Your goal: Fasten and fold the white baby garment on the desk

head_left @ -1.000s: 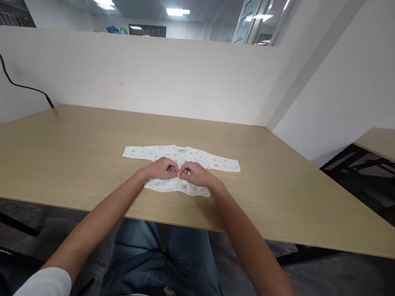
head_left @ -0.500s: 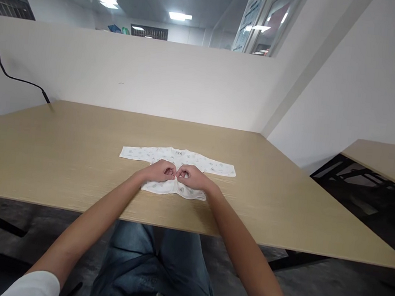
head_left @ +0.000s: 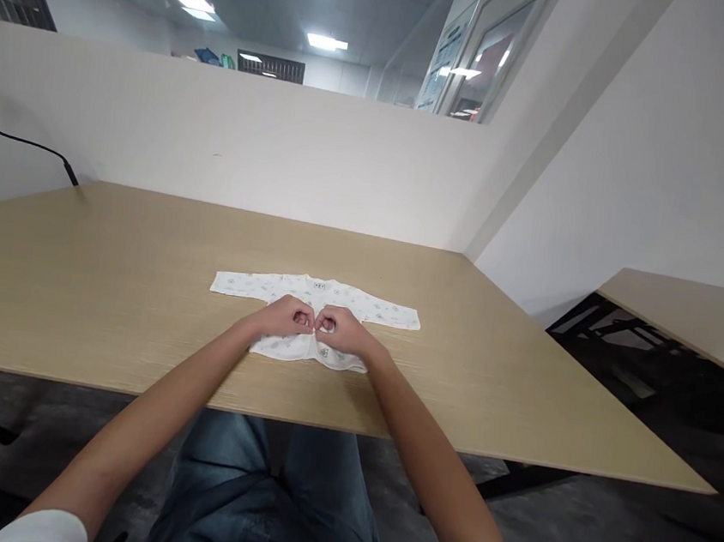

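A small white baby shirt point(head_left: 289, 287) with a faint print lies flat on the table, its long sleeves spread out to both sides and its collar away from me. At the middle of its front, my left hand point(head_left: 289, 315) pinches the cloth. My right hand point(head_left: 338, 329) pinches it just beside, fingertips almost touching those of the left. The fabric is drawn up a little between them, and the lower hem is wavy. Whatever small part lies between the fingertips is hidden.
The shirt rests on a wide wood-coloured table point(head_left: 141, 282), near its front edge. A white partition point(head_left: 272, 141) stands behind it. A black cable point(head_left: 32, 143) comes down at the back left corner. Another table point(head_left: 687, 314) is off to the right.
The camera view has shifted slightly. Both hands keep their pinch at the front of the shirt, with the fingers bent a little differently; the shirt lies as before.
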`<move>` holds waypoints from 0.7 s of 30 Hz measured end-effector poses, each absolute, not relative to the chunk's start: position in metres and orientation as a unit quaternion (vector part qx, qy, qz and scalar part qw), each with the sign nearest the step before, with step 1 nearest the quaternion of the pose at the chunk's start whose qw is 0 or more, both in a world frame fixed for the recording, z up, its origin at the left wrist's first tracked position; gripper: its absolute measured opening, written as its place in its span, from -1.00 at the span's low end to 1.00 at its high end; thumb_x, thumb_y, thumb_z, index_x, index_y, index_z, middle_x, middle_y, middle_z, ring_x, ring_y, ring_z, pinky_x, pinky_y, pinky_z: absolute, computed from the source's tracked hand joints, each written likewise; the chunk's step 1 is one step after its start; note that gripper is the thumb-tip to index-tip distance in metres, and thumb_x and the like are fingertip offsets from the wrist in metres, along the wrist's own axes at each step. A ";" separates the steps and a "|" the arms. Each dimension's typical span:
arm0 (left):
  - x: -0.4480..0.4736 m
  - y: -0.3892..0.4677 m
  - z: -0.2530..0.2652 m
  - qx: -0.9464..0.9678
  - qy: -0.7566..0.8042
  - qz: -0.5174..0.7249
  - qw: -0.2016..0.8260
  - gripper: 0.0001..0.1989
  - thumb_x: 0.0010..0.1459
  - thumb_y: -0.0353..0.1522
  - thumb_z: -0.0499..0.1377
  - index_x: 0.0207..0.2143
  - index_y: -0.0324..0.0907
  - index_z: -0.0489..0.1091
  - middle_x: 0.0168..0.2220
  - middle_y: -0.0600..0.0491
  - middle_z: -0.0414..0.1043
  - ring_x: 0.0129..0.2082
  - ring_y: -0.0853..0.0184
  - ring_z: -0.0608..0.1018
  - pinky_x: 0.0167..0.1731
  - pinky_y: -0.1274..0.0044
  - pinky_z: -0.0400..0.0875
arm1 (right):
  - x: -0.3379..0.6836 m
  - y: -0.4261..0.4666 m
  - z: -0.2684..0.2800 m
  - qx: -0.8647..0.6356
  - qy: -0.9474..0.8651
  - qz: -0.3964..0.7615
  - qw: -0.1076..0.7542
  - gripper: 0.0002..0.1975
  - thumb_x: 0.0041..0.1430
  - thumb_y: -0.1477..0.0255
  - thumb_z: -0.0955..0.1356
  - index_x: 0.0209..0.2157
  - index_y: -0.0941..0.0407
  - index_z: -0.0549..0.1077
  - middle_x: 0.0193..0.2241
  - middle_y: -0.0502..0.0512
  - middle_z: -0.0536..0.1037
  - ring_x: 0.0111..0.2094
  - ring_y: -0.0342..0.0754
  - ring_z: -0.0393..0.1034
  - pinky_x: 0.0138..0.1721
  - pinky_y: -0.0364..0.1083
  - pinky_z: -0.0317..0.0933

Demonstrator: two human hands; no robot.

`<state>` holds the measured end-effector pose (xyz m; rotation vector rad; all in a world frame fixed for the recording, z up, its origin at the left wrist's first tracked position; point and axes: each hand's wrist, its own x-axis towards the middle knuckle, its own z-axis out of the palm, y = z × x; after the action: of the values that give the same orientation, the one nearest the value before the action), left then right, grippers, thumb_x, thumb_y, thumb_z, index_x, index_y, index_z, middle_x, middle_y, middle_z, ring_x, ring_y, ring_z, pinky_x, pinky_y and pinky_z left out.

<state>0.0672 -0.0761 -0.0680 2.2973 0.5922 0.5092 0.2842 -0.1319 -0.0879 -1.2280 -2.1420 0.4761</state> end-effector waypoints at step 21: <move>0.073 -0.083 -0.068 0.878 0.271 0.207 0.337 -0.81 0.05 -0.28 0.21 -0.46 -0.24 0.49 -0.53 0.12 0.39 -0.49 0.42 0.35 -0.46 0.58 0.16 | 0.284 -0.134 -0.081 -0.487 -0.805 0.191 0.282 -0.90 -0.05 0.55 0.41 -0.42 0.13 0.57 -0.46 -0.02 0.50 -0.41 -0.15 0.31 -0.35 -0.18 0.12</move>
<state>0.0730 -0.0828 -0.0682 2.2882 0.7065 0.5389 0.2837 -0.1342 -0.0806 -1.3038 -2.1558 0.5105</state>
